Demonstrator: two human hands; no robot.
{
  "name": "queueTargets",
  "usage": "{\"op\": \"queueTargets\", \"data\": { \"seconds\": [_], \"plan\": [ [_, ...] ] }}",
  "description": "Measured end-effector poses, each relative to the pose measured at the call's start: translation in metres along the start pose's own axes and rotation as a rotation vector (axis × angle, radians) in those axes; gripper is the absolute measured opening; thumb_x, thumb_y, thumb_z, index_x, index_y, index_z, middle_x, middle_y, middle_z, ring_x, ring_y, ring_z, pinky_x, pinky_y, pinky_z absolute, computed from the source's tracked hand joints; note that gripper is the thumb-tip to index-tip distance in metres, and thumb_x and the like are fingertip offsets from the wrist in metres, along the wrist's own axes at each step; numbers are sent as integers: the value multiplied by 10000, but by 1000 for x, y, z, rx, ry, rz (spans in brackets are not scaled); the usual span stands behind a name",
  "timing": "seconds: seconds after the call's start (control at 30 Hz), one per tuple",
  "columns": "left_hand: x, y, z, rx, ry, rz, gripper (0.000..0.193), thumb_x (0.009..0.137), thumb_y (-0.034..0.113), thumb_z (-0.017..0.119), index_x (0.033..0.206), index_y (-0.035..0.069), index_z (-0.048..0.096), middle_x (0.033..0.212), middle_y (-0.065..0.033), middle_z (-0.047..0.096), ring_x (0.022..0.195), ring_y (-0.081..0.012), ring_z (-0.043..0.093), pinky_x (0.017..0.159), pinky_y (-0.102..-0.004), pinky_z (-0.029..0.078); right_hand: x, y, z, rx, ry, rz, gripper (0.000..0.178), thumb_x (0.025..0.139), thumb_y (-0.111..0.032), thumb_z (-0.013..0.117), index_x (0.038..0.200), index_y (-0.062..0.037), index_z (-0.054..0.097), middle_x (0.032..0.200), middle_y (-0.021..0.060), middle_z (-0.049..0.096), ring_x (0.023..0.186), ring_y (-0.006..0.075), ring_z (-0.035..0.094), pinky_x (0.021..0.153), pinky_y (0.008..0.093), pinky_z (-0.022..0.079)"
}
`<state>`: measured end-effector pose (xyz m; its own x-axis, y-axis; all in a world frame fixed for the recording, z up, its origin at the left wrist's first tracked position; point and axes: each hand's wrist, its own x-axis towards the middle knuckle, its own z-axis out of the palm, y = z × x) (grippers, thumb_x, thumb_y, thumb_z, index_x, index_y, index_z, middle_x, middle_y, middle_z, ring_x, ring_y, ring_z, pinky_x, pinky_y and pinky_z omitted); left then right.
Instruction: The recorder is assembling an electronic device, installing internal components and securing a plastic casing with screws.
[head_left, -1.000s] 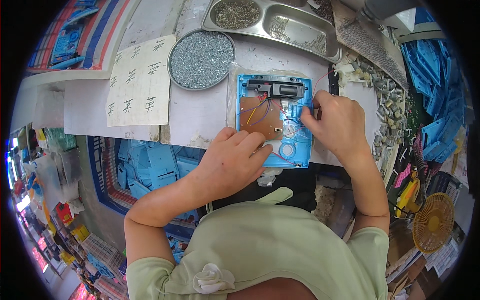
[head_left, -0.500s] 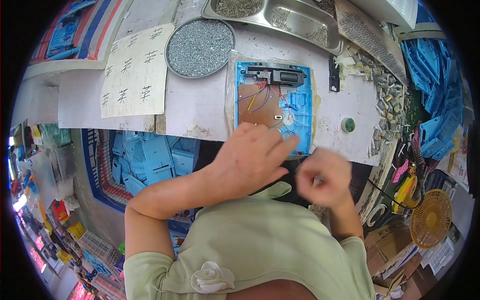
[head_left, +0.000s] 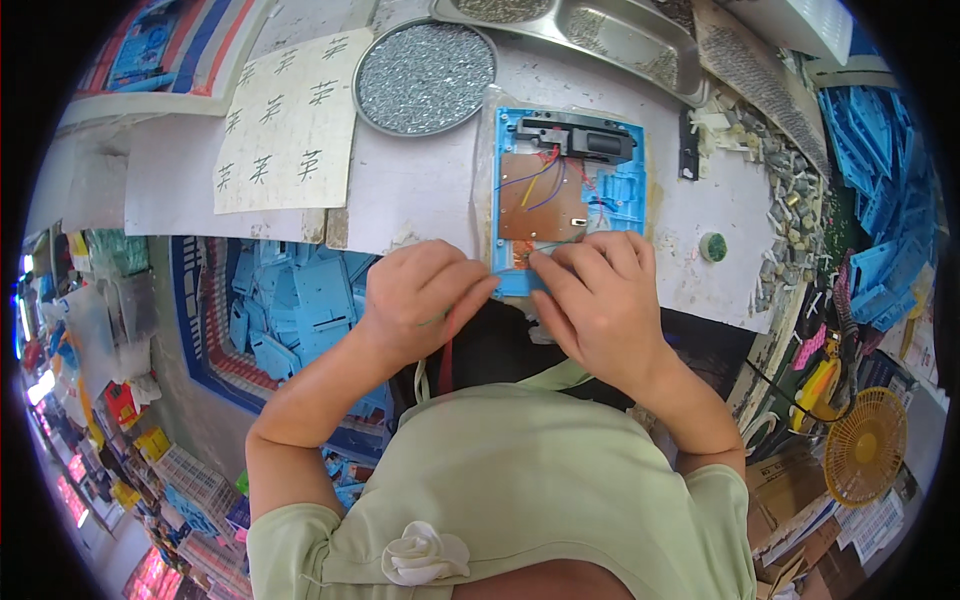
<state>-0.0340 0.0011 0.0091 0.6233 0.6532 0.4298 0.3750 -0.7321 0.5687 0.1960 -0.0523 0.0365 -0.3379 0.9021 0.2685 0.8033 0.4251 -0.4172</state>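
Housing point(head_left: 626, 190) of shallow light-blue plastic lies at the white tabletop surface's point(head_left: 690, 230) near edge: probably light and stiff, best held by its rims, sparing fragile thin coloured wires point(head_left: 533, 190). Left hand point(head_left: 420, 290) pinches nearly closed, right hand point(head_left: 605, 300) slightly parted; their hold is unclear.

There's a yellow fan point(head_left: 866, 446) out near four o'clock, cardboard point(head_left: 782, 488) close by; a handwritten sheet point(head_left: 290, 140) lies at half past ten, a round dish point(head_left: 425, 134) of small metal pieces point(head_left: 426, 75) towards half past eleven, a steel tray point(head_left: 692, 90) at one.
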Motion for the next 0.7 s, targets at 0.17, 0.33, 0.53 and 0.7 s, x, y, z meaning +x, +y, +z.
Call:
{"op": "queueTargets", "data": {
  "seconds": [0.17,0.33,0.53,0.7],
  "plan": [
    [-32,17,6,-42,-260,-96,172,764,80,792,789,75,623,749,-78,540,645,-271,586,537,-382,459,3,-17,14,32,15,-10,284,739,-186,817,979,-89,701,982,17,623,977,240,555,864,471,372],
    [-31,21,4,-184,-472,-115,168,826,149,756,873,71,615,816,-88,565,732,-300,620,614,-412,509,1,-17,23,26,19,22,317,697,-209,838,956,-119,681,984,17,618,987,256,553,866,480,354],
    [7,1,-8,-171,-252,-1,210,833,147,750,1002,71,653,845,-91,553,771,-310,617,652,-409,520,1,-18,12,-11,-66,29,466,630,-268,865,1024,-102,681,1075,55,620,1007,293,562,918,489,376],
    [2,-19,-6,-213,-281,100,238,794,139,833,995,100,712,840,-76,604,751,-273,632,620,-391,522,14,56,-82,86,101,133,232,743,-192,830,922,-93,720,904,56,673,880,279,611,845,423,457]
  ]
}}
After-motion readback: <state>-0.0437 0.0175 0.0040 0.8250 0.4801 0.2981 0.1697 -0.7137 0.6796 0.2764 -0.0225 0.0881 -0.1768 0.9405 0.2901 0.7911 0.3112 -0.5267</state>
